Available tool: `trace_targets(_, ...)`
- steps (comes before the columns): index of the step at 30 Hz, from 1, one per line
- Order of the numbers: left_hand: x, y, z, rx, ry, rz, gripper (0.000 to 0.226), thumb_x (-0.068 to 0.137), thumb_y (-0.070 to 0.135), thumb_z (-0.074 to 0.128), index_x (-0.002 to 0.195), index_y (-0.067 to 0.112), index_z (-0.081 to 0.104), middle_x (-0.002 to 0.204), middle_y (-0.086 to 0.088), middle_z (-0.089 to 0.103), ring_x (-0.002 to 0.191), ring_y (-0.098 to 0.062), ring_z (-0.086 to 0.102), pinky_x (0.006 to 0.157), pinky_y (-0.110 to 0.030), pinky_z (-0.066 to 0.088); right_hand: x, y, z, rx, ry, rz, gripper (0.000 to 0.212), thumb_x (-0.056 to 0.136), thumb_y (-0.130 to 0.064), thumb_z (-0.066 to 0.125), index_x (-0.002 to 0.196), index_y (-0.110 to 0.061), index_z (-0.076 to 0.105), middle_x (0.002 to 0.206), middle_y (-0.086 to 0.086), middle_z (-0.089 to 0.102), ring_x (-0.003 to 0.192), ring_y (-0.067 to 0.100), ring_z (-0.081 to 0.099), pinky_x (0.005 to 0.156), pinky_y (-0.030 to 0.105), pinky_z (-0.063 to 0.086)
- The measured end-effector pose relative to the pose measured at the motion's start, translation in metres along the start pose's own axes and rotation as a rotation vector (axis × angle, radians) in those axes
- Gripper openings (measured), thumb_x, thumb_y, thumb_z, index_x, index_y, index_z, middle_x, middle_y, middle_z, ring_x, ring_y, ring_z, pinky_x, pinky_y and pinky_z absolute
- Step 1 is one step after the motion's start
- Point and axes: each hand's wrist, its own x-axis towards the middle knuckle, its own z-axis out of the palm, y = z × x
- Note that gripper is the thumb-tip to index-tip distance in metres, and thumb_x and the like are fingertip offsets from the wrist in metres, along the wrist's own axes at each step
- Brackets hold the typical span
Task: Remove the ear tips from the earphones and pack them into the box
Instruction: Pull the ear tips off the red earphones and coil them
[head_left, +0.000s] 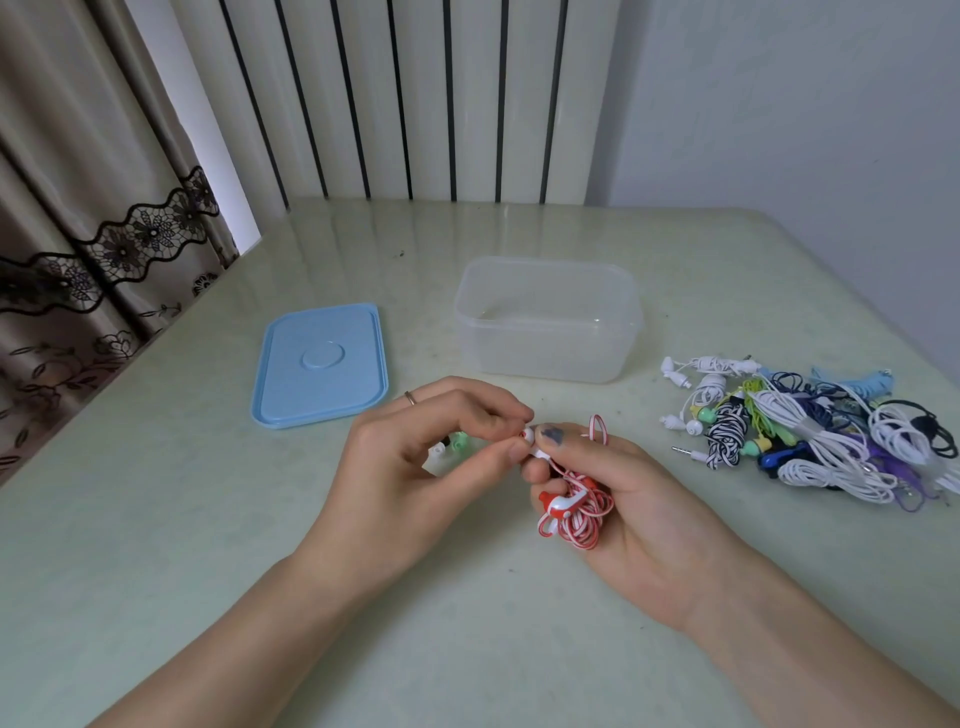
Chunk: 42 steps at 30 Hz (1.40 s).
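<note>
Between both hands, low over the table (208, 519), sits a red & white earbud (531, 436). Left hand (415, 467) pinches its tip w/ thumb & fingers curled tight together. Right hand (618, 499) holds the bud w/ thumb on top, and its other fingers wrap round the red & white cord bundle (576, 514). A 2nd bud (558, 503) hangs from that bundle. Just behind the left hand, small green & white bits (452, 444) lie on the table; can't tell what they are. Box (545, 319) stands behind the hands, open, clear, apart from them. Blue lid (322, 366) lies flat to the left of the box. Pile of earphones (810, 431) lies at the right, many colors, well apart from the right hand.
</note>
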Motion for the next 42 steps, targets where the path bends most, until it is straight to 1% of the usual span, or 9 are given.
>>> trace_targets(3,-0.0002,0.0017,0.0016,0.062,0.02,0.051,0.015,0.087,0.008,0.076,0.078,0.001,0.067,0.1,-0.001,0.073,0.091,-0.019,0.072,0.081,-0.028,0.054,-0.0003,0.0013,0.001,0.059,-0.003,0.004,0.014,0.077,-0.015,0.066,0.067,-0.014,0.076,0.071,0.002,0.061,0.058,0.006,0.054,0.055,0.014,0.046)
trace_targets(8,0.0005,0.0058,0.0026,0.197,0.051,0.137,0.018,0.087,0.004,0.076,0.075,0.002,0.062,0.096,0.0,0.073,0.085,-0.016,0.07,0.076,-0.02,0.048,0.0018,0.0032,-0.0001,0.165,-0.043,0.038,0.007,0.074,-0.013,0.073,0.077,-0.008,0.077,0.076,0.003,0.062,0.061,0.006,0.055,0.056,0.013,0.047)
trace_targets(10,0.0014,0.0066,0.0013,0.24,0.037,0.168,0.017,0.088,0.0,0.075,0.079,0.0,0.061,0.094,-0.002,0.072,0.085,-0.018,0.069,0.075,-0.02,0.046,0.0027,0.0037,-0.0015,0.195,-0.064,0.049,0.005,0.078,-0.009,0.074,0.08,-0.007,0.077,0.08,0.005,0.062,0.064,0.007,0.056,0.057,0.014,0.048)
trace_targets(15,0.0035,0.0057,-0.0034,0.303,-0.062,0.253,0.007,0.088,-0.008,0.072,0.09,-0.002,0.069,0.096,-0.006,0.068,0.092,-0.017,0.067,0.079,-0.025,0.05,0.0012,0.0023,-0.0007,0.217,-0.031,0.051,0.012,0.08,-0.009,0.065,0.074,-0.005,0.075,0.078,0.007,0.062,0.065,0.01,0.056,0.055,0.015,0.047)
trace_targets(19,0.004,0.0061,-0.0049,0.301,-0.055,0.236,0.005,0.088,-0.004,0.074,0.088,-0.001,0.07,0.095,-0.005,0.07,0.091,-0.013,0.069,0.08,-0.022,0.051,0.0021,0.0024,-0.0008,0.2,-0.047,0.044,0.009,0.08,-0.006,0.069,0.072,-0.005,0.074,0.077,0.007,0.061,0.064,0.009,0.054,0.054,0.014,0.045)
trace_targets(23,0.003,0.0061,-0.0033,0.28,-0.012,0.174,0.009,0.086,0.0,0.078,0.087,0.003,0.07,0.093,-0.001,0.072,0.089,-0.014,0.07,0.074,-0.029,0.052,0.0035,0.0031,-0.0014,0.208,-0.05,0.028,0.01,0.079,-0.008,0.065,0.076,-0.004,0.074,0.078,0.006,0.061,0.063,0.008,0.055,0.054,0.014,0.045)
trace_targets(27,0.0039,0.0081,-0.0003,0.298,0.013,0.145,0.008,0.086,0.002,0.078,0.084,0.004,0.071,0.091,0.0,0.073,0.087,-0.009,0.069,0.074,-0.013,0.044,0.0043,0.0038,-0.0016,0.229,-0.033,0.02,0.009,0.076,-0.007,0.067,0.077,-0.003,0.075,0.078,0.006,0.061,0.063,0.008,0.057,0.054,0.014,0.047)
trace_targets(37,0.0057,0.0065,-0.0005,0.363,-0.061,0.288,0.004,0.09,-0.005,0.072,0.092,-0.001,0.07,0.094,-0.006,0.068,0.09,-0.017,0.066,0.077,-0.027,0.052,0.0024,0.0009,0.001,0.245,-0.016,0.042,0.009,0.077,-0.007,0.066,0.072,-0.004,0.074,0.077,0.006,0.061,0.062,0.008,0.058,0.054,0.014,0.048)
trace_targets(42,0.0032,0.007,0.002,0.273,0.006,0.199,0.006,0.089,0.003,0.077,0.087,0.004,0.071,0.092,-0.002,0.071,0.09,-0.014,0.07,0.08,-0.024,0.051,0.0027,0.0025,0.0,0.24,-0.022,0.036,0.007,0.074,-0.008,0.068,0.073,-0.003,0.074,0.074,0.007,0.061,0.061,0.008,0.057,0.052,0.014,0.047)
